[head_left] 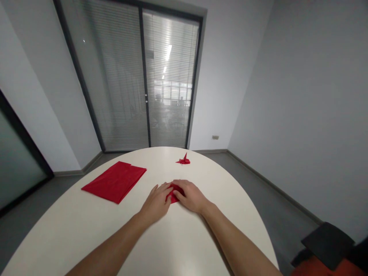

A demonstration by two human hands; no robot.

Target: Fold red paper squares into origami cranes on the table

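A small folded piece of red paper (174,198) lies on the white round table (172,245) in front of me, mostly covered by my fingers. From the left, my left hand (156,201) holds its side, fingers curled over the edge. On the other side my right hand (190,194) grips the same paper, its fingers across the top and the thumb bent inward. Both hands nearly meet over it, so its full shape is hidden. Beyond them sits a folded red paper crane (184,160) with one point sticking up.
To the left on the table lies a stack of larger red paper sheets (116,181). The table's curved edge drops off on both sides. A dark and orange chair (327,245) stands at the lower right. Glass panels with blinds (169,115) rise behind the table.
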